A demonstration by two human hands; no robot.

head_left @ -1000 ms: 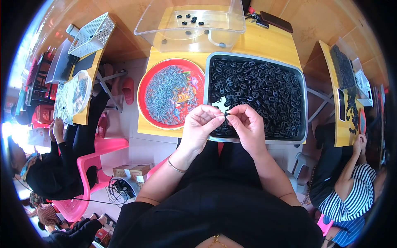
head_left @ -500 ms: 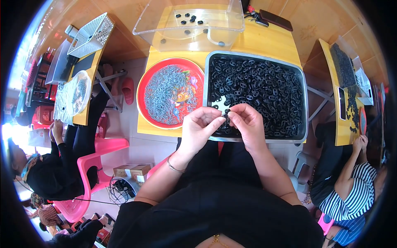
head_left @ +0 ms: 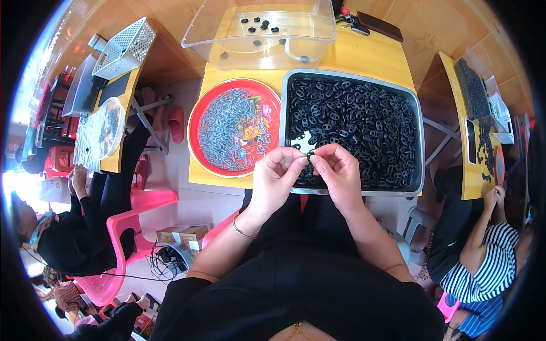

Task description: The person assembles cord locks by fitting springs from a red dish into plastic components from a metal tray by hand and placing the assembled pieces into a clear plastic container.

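Note:
Over the near left part of a metal tray [head_left: 421, 165], my two hands meet fingertip to fingertip. A small black plastic piece [head_left: 310, 153] sits pinched where they come together. My left hand [head_left: 278, 175] is closed with thumb and forefinger on its left side. My right hand [head_left: 342, 175] grips it from the right in the same way. The fingertips cover most of the piece. Heaped in the tray are many black two-holed plastic pieces [head_left: 364, 125]. To the left, a round red tray [head_left: 196, 128] holds a pile of thin grey-blue metal pieces [head_left: 222, 128], perhaps springs.
A clear plastic bin [head_left: 256, 54] with several black pieces stands at the back of the yellow table [head_left: 375, 59]. Behind it on the right lie a dark wallet-like case [head_left: 380, 26] and keys. People sit at side tables left and right. A pink chair [head_left: 116, 238] stands at left.
My hands have shifted slightly, with the right fingertips a little further left. The black piece stays between them. The trays have not moved.

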